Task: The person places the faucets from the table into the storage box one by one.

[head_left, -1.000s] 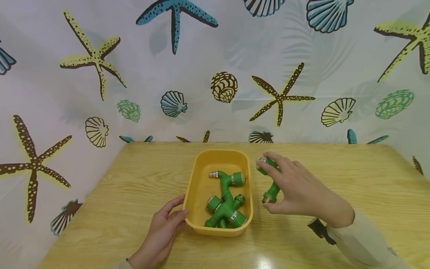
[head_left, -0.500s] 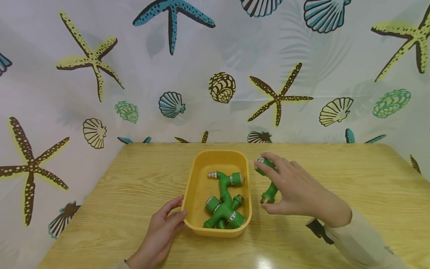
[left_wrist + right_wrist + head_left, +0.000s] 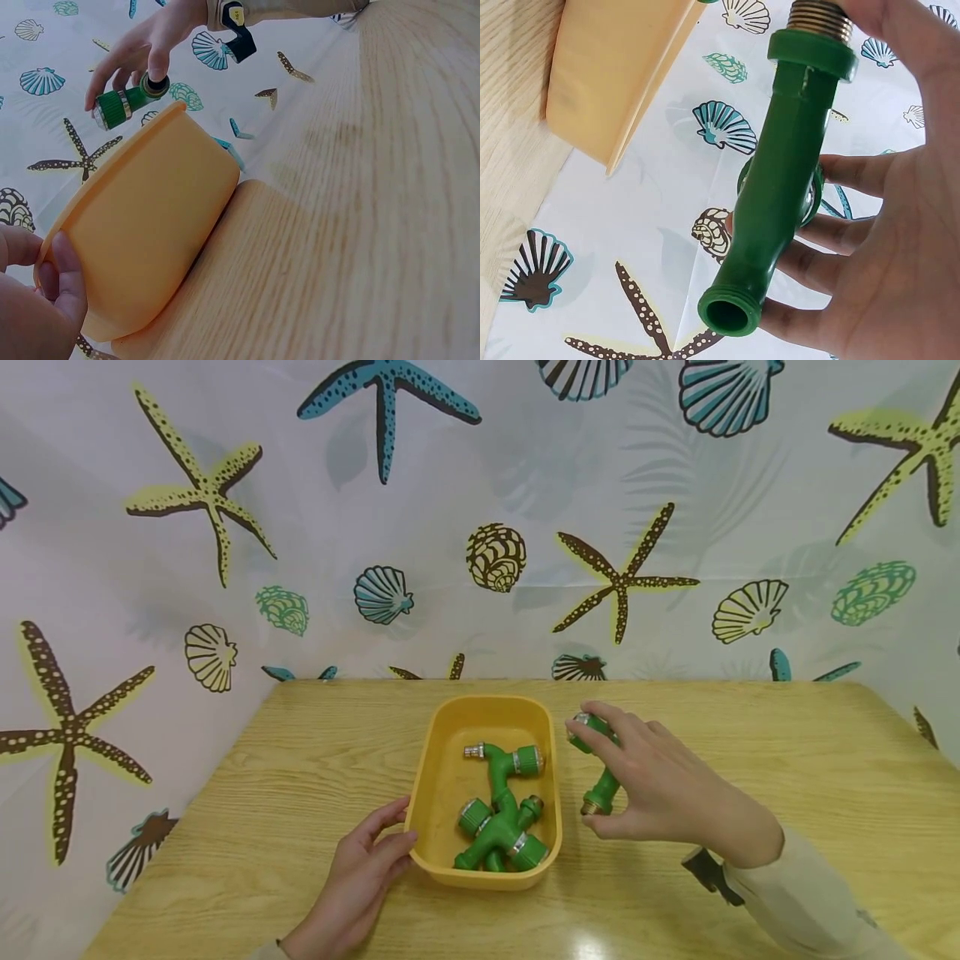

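Note:
My right hand grips a green plastic tap in the air just right of the yellow bin. The thumb lies at the tap's brass threaded end, and the fingers reach round its knob side. An open green spout end points down in the right wrist view. My left hand pinches the near left rim of the bin, as the left wrist view also shows. Inside the bin lie several green taps, piled toward the near end. One of them has a metal hose nozzle.
The bin stands on a light wooden table. Behind the table hangs a white cloth printed with starfish and shells. A black strap device sits at my right wrist beside the sleeve.
The whole head view has shifted very slightly left. Both hands keep their hold, and the taps lie as before.

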Action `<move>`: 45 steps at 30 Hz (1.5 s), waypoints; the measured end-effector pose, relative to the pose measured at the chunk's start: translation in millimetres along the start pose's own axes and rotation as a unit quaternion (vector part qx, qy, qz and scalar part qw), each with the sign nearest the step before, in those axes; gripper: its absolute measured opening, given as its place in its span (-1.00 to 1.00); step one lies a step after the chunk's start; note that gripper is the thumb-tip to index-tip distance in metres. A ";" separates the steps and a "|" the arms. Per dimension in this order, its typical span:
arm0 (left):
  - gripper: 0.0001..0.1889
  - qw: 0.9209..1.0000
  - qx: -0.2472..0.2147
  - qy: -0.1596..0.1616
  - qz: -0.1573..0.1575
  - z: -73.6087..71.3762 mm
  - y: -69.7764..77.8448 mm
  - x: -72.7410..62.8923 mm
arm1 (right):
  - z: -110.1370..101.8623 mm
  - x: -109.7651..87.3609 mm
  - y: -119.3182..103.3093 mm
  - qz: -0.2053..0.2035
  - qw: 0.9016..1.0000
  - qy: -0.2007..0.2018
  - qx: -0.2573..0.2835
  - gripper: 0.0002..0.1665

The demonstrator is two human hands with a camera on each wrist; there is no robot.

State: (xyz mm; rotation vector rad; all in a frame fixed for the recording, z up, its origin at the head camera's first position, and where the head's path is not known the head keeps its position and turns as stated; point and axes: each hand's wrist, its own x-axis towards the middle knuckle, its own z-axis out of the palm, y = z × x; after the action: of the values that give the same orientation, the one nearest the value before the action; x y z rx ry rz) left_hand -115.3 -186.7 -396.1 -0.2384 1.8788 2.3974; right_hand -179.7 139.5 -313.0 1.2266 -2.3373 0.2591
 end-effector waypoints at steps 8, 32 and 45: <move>-0.45 1.000 0.004 0.001 -0.004 0.1 0.0 0.2 | 2.1 1.8 -1.5 0.002 1.000 -0.001 0.003 0.04; -0.47 0.999 -0.011 0.003 -0.031 -2.4 2.7 2.1 | 6.9 14.2 -8.9 0.013 0.999 -0.037 0.014 0.06; -0.47 0.999 -0.020 -0.013 -0.043 -6.7 3.5 2.2 | 7.4 15.6 -12.5 0.019 0.999 -0.046 0.015 0.06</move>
State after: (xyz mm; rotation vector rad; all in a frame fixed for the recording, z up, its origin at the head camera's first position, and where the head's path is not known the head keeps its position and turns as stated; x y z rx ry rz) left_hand -117.5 -194.1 -394.7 -0.2827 1.7731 2.3712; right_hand -179.4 118.2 -312.3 1.2337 -2.4449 0.2569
